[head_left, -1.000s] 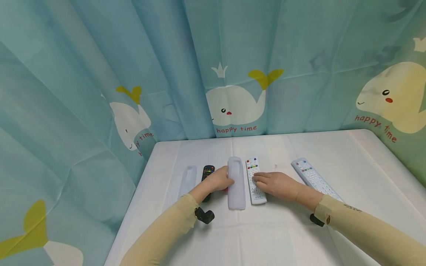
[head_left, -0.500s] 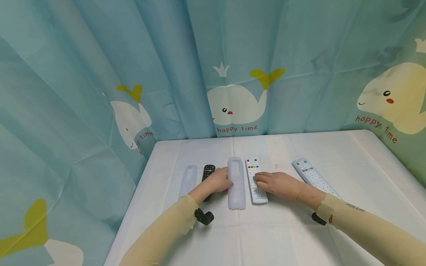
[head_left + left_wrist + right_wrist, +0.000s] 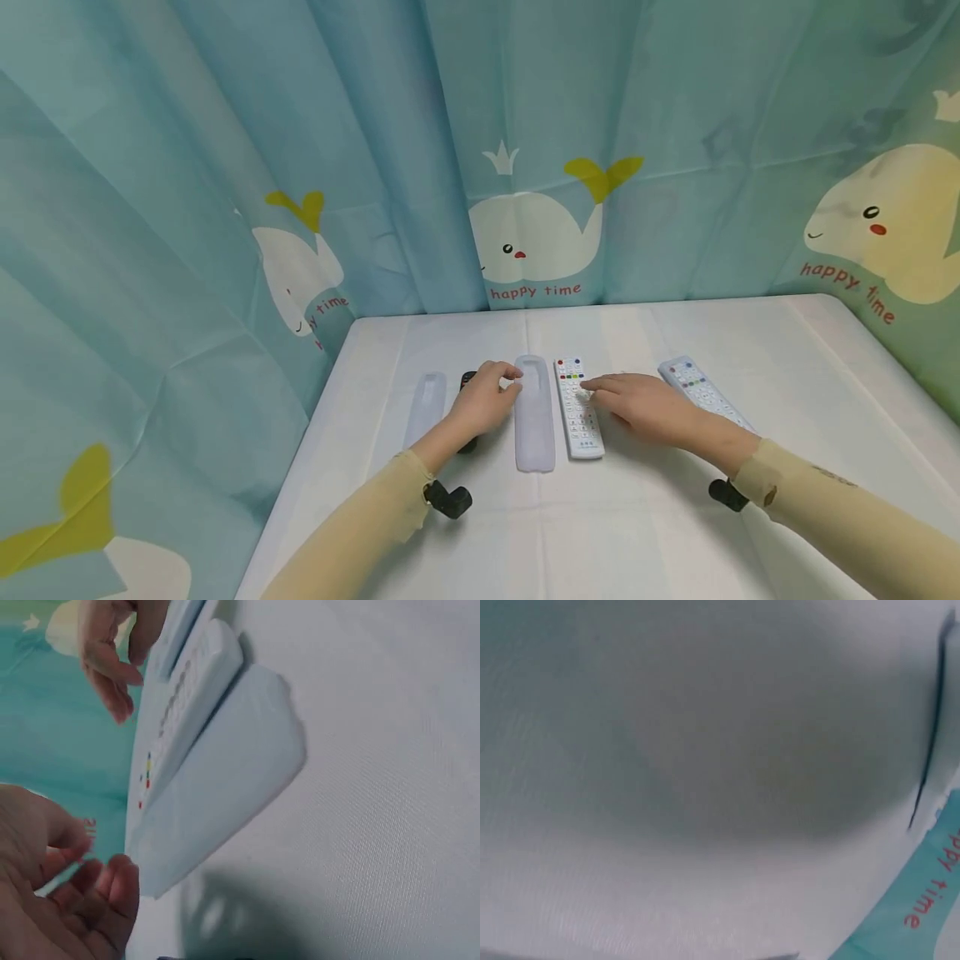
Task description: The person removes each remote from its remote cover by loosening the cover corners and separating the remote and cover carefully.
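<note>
A translucent remote cover [image 3: 534, 429] lies on the table, with a white remote control [image 3: 582, 425] close along its right side. My left hand [image 3: 483, 402] hovers by the cover's far left edge, fingers loosely bent. In the left wrist view, nothing shows between the thumb and fingers of my left hand [image 3: 71, 889]. My right hand [image 3: 645, 407] is over the white remote's right edge with fingers extended; the left wrist view shows that hand [image 3: 112, 645] raised above the remote [image 3: 187, 712]. Only cloth and shadow fill most of the right wrist view.
Partly behind my left hand lies a black remote [image 3: 468, 379], and left of it a smaller translucent cover [image 3: 426, 404]. A remote in a translucent cover [image 3: 701, 385] lies at right, partly behind my right forearm. A whale-print curtain [image 3: 420, 167] hangs behind the white table [image 3: 637, 525].
My left hand has let go of the translucent cover and lifted slightly. My right hand has risen off the white remote and shifted a little right. The cover and remote stay in place.
</note>
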Available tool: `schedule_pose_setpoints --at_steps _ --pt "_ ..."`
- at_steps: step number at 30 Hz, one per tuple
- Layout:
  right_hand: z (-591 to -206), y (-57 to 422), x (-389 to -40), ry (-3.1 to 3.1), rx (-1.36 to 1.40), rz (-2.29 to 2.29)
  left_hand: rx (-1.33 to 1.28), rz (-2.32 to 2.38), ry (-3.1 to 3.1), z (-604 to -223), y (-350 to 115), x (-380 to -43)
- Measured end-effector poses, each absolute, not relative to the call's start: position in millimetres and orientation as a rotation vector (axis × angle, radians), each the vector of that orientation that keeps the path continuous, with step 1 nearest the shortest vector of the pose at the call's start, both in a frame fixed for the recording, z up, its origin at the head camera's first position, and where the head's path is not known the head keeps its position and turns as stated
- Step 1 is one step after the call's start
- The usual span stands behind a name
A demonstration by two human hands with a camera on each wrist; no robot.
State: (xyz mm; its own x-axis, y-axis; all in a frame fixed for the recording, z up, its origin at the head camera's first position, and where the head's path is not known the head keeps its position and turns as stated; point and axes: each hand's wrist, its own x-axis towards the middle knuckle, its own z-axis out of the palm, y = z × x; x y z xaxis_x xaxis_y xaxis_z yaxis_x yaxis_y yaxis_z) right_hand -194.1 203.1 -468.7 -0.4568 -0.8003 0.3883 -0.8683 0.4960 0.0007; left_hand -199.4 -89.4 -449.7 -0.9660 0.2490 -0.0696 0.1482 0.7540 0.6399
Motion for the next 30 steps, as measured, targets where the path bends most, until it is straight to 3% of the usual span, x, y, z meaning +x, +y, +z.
schedule_pose_setpoints --at_steps 19,30 --pt "-438 259 -195 -2.526 1.01 0.365 0.822 1.22 2.428 -428 -33 -147" --pt "-440 298 -193 -3.019 0.519 0.555 0.787 1.347 2.173 -434 22 -140"
